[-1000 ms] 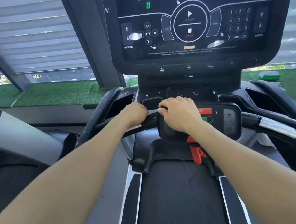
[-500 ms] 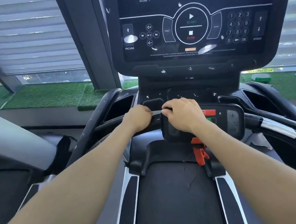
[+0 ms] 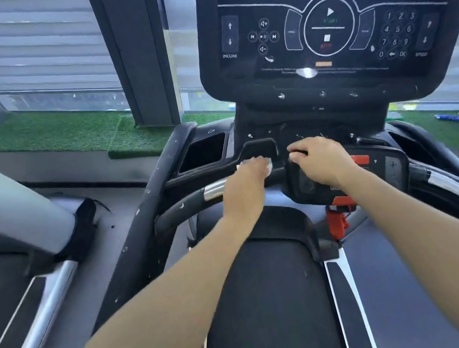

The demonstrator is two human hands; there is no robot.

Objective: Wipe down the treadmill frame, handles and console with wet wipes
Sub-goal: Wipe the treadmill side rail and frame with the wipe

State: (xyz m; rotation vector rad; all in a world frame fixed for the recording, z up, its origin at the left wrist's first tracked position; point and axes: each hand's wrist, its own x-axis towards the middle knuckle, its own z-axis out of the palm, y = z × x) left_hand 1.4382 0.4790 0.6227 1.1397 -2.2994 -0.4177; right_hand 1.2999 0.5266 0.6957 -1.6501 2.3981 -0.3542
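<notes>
The treadmill's black console (image 3: pixel 331 25) with its touch panel fills the upper right. Below it runs the front handlebar (image 3: pixel 185 208), black with a silver sensor strip. My left hand (image 3: pixel 246 184) lies over that bar beside the silver strip, fingers curled over a white wet wipe (image 3: pixel 268 167) whose edge peeks out beyond the knuckles. My right hand (image 3: pixel 322 162) sits with curled fingers on top of the small black control pod (image 3: pixel 383 167) with red and green buttons. Whether it grips anything is hidden.
A red safety clip (image 3: pixel 338 218) hangs under the pod above the running belt (image 3: pixel 266 303). A cup-holder pocket (image 3: pixel 203 152) opens left of the hands. The right handlebar (image 3: pixel 446 184) curves off right. Another machine's grey post (image 3: pixel 7 203) stands at left, green turf (image 3: pixel 44 131) along the window.
The view has swung left and down, so the treadmill sits further right. My left hand has slid a little along the bar and the wipe's white edge now shows. The console's red and green readouts have gone dark.
</notes>
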